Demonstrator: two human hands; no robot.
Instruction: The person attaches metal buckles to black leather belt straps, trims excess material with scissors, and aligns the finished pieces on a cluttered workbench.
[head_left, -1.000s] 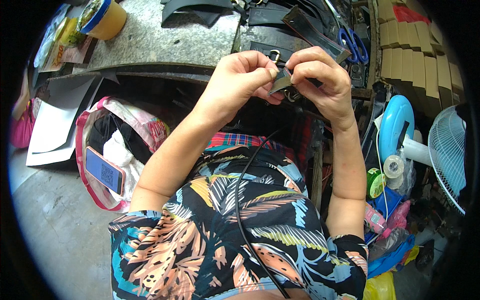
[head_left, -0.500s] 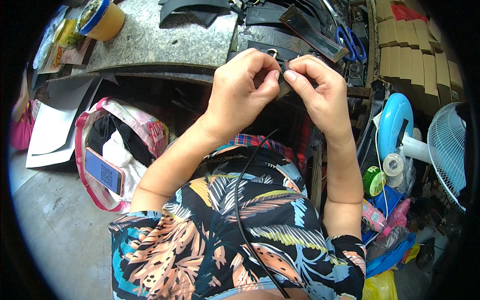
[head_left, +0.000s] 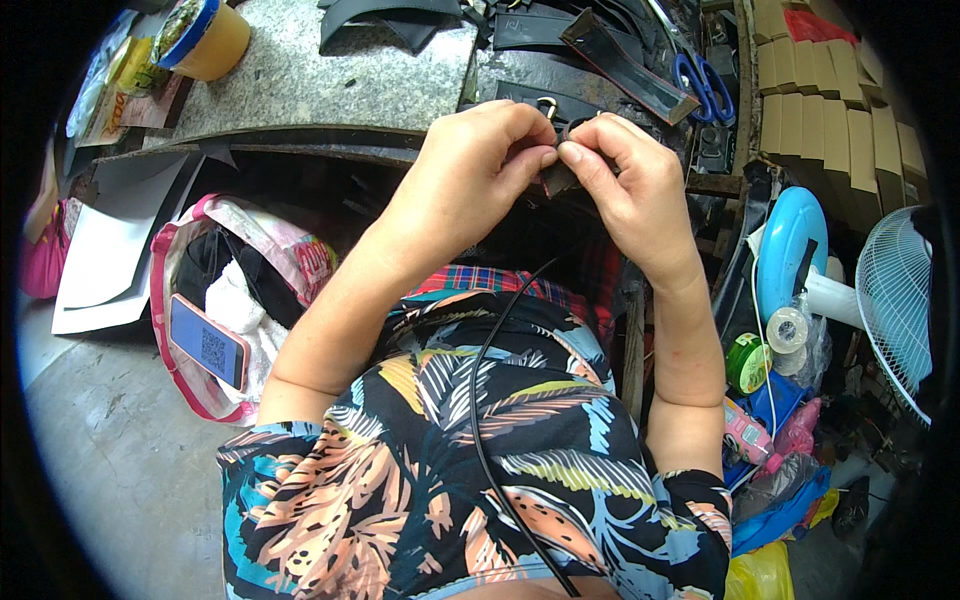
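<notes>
"White sheets (head_left: 110,250) at the far left, and then what?"

"A pink-rimmed bag (head_left: 288,238), open, with dark and white cloth inside and a phone (head_left: 208,342) lying on top, its screen lit. Farther back, a blue-rimmed tub (head_left: 215,42) stands near the left end of the speckled grey surface (head_left: 320,90)."

"And along that surface?"

"Black straps (head_left: 388,20) lie toward the back. Next is the left hand (head_left: 465,170), raised at the near edge, its grip pinched, thumb to forefinger, on a dark strip (head_left: 558,180)."

"Where exactly is this strip?"

"Between the two hands, held up off the surface, with its lower end showing below the fingertips. A brass-coloured ring (head_left: 547,106) shows just beyond it."

"Does the right hand (head_left: 640,190) have it too?"

"Yes, that grip pinches the strip from the other side, thumb and forefinger together. What the curled fingers behind do, I cannot tell."

"Right of that?"

"Blue-handled scissors (head_left: 704,88), then a green roll (head_left: 748,364) with a clear tape roll (head_left: 787,330) just beside it, stacked cardboard pieces (head_left: 822,122) farther back, and a fan (head_left: 895,310) with a wire cage."
</notes>
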